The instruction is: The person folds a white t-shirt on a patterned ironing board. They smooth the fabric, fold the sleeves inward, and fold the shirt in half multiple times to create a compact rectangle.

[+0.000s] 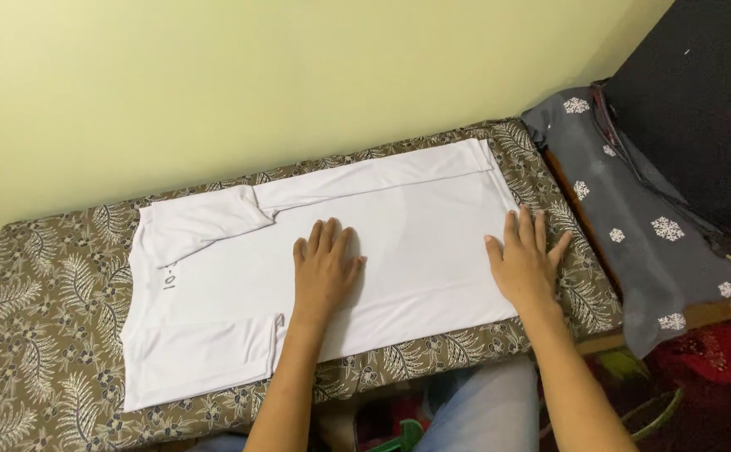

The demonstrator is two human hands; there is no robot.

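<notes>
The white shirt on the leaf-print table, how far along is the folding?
Done: the white short-sleeved shirt lies flat on the brown leaf-patterned cloth, both sleeves and long edges turned inward into a narrow strip. In hand: the left hand presses flat at mid-shirt, and the right hand presses flat on the hem end. Left: the strip is not yet folded across its length.

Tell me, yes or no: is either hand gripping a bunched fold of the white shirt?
No: the left hand and right hand both lie flat, fingers spread, on the white shirt.
</notes>
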